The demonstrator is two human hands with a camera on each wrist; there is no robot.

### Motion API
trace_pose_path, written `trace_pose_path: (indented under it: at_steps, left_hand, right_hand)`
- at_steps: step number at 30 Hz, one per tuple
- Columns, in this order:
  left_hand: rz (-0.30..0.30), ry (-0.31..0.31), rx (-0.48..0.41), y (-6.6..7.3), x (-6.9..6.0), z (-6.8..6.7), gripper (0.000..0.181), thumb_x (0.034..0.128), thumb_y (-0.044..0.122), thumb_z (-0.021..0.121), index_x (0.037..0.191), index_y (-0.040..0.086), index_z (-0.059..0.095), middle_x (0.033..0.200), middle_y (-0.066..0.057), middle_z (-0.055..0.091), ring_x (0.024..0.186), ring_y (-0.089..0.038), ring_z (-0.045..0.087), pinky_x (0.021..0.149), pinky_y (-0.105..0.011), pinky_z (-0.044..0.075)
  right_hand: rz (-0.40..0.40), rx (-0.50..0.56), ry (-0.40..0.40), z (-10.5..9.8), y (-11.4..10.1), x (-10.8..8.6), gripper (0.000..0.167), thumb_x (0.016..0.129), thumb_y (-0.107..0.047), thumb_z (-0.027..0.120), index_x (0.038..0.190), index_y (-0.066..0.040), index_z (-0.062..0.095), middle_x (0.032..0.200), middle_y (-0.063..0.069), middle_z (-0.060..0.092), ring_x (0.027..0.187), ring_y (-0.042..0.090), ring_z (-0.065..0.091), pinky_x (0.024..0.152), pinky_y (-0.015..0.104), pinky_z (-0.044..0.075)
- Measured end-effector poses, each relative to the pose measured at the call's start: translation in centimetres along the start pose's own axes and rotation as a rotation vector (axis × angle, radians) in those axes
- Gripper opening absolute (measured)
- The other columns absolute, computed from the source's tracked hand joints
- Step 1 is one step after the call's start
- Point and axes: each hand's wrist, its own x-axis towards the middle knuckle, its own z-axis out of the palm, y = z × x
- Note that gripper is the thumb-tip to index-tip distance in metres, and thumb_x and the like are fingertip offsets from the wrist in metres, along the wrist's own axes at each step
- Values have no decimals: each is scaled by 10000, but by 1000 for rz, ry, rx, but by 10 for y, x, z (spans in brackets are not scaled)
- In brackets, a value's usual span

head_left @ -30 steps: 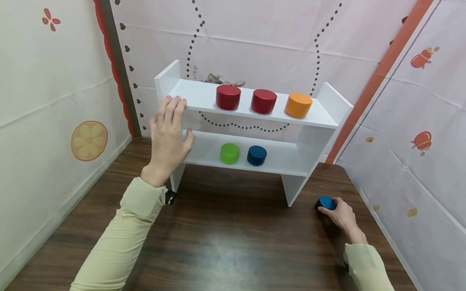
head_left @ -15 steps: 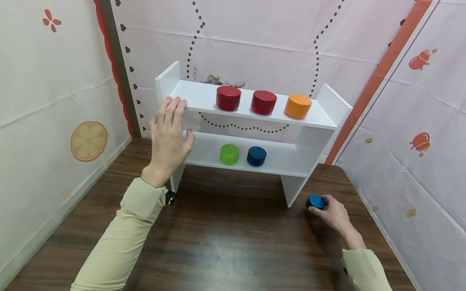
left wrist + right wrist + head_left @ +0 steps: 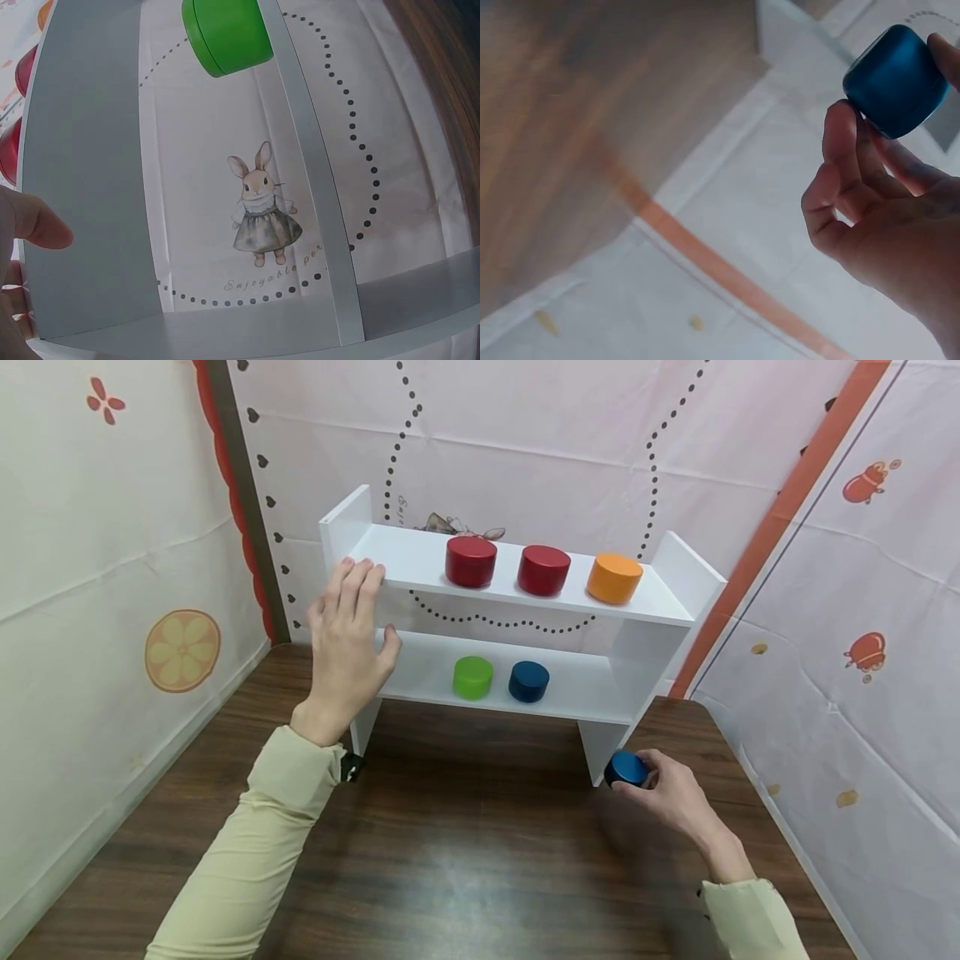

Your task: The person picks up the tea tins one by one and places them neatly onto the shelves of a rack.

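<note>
My right hand (image 3: 678, 793) pinches a blue round tin (image 3: 626, 767) between thumb and fingers, beside the right leg of a white two-tier shelf (image 3: 405, 664). In the right wrist view the same blue tin (image 3: 896, 81) shows between the thumb and fingertips. My left hand (image 3: 347, 647) rests its extended fingers on the left front edge of the upper board, thumb spread apart. On that board stand two red tins (image 3: 470, 562) and an orange tin (image 3: 615, 578). Below them, the lower board bears a green tin (image 3: 473, 677) and a dark blue tin (image 3: 528, 681).
The shelf stands on a dark wood table (image 3: 465, 860). Patterned cloth (image 3: 525, 443) hangs behind and along both sides. The shelf's raised end panel (image 3: 686, 572) borders the upper board on the right.
My right hand has lifted the blue tin off the table and carried it left towards the shelf's right leg. The left hand keeps its place on the upper board.
</note>
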Motion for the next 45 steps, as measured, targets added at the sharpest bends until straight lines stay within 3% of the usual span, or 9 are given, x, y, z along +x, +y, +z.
trace_pose_path:
  at_steps: [14,27,32,36,45]
  left_hand:
    - [4,-5,9,-1,-1,0,680,764,30,647,1401,75,412,1464,-114,425,1435,-262,281,998,-574,316]
    - [11,2,17,-2,2,-1,677,762,31,650,1396,73,417,1460,-112,428,1437,-263,280,995,-574,317]
    - [12,-2,20,-1,1,-2,676,765,34,648,1398,71,414,1461,-115,426,1435,-267,281,992,-578,319]
    - [7,-3,13,-1,1,-2,664,772,36,633,1398,76,414,1462,-112,423,1437,-263,276,992,-578,318]
    - [5,-10,6,0,0,-1,674,770,37,642,1402,77,413,1466,-114,419,1440,-258,273,994,-578,316]
  right_hand:
    - [-104,33,-23,-30,-58,11,611,802,-448,740,1232,-45,580,903,74,641,761,185,548,595,240,483]
    - [-166,22,103,-33,-86,43,560,846,-439,696,1226,-45,576,1008,134,652,777,228,565,604,264,496]
    - [-134,-14,152,-26,-92,55,590,869,-430,670,1273,-20,542,1141,192,627,894,310,595,734,421,563]
    - [-112,-28,169,-22,-97,63,627,875,-400,670,1338,-15,495,1287,220,564,1062,374,561,922,553,499]
    - [-40,-75,163,-20,-102,75,667,894,-424,629,1363,20,462,1306,254,553,1087,390,557,971,558,464]
